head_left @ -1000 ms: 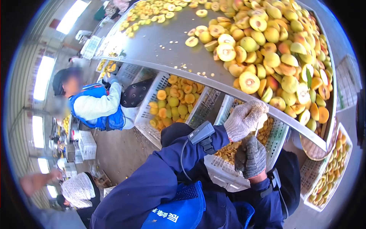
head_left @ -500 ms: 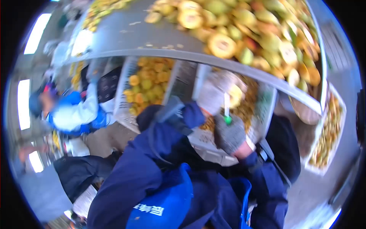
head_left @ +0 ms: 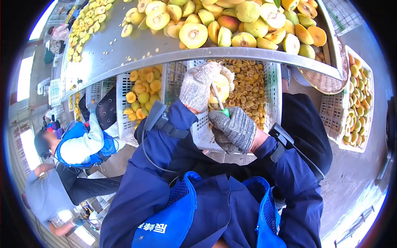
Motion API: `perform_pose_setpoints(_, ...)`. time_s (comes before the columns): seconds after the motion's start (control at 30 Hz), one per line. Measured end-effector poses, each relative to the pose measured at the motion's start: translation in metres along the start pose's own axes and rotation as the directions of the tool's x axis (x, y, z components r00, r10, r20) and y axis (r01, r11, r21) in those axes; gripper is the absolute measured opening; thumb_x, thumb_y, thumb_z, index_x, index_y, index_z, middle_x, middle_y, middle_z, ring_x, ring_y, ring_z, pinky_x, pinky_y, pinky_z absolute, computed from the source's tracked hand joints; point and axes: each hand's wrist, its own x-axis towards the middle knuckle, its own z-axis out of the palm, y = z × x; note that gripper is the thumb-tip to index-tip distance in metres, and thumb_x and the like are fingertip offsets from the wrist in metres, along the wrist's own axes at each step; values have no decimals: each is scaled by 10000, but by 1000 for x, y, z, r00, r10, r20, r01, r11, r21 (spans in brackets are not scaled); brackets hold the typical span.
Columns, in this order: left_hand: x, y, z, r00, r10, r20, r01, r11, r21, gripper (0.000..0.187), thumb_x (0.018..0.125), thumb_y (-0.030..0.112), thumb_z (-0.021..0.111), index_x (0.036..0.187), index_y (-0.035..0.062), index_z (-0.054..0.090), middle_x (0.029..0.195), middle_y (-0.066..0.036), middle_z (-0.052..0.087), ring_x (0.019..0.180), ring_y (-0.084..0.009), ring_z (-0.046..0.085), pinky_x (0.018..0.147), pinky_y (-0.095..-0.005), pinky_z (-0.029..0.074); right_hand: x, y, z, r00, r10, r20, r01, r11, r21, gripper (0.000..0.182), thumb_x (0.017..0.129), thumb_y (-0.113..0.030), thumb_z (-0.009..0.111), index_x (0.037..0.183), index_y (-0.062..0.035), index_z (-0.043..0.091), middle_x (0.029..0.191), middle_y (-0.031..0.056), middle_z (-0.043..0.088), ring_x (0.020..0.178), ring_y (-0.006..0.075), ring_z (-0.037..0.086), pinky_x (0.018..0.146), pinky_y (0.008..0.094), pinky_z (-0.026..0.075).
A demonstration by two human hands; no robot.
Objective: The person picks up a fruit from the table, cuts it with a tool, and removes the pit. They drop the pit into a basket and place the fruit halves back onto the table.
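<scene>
A yellow peach half is held in my left hand, which wears a pale knitted glove with its fingers wrapped round the fruit. My right hand, in a grey knitted glove, is closed on the green handle of a knife. Its thin metal blade lies against the peach's face. Both hands are over a white plastic crate with many brownish pits and scraps in it. Above the hands in view, halved peaches are heaped on a metal table.
The metal table's raised rim runs just beyond my hands. Left of my crate stands another crate of yellow fruit. A wicker basket and a crate of halves are at right. Two people work at left.
The view has shifted and become sharper. My left hand still grips the peach half, and the knife in my right hand is now angled across it.
</scene>
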Motion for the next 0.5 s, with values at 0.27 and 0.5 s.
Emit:
perform_pose_setpoints(0.27,-7,4,-11,983,-54,173,52,998,21,240,930,174,541,1071,10,646,1034,-143,697,940,-278,676,862,-369,529,-4,-9,8,937,323,136,-295,517,804,409,978,-408,594,731,-84,562,559,1,505,417,125,469,393,293,372)
perform_pose_setpoints(0.5,-44,-11,-1,982,-188,-32,190,942,277,457,1004,232,530,1411,46,438,1469,-139,430,1315,-266,462,1146,-387,361,23,19,41,709,-441,-550,158,860,-486,274,972,-327,590,863,-81,640,669,110,590,535,296,599,505,394,484)
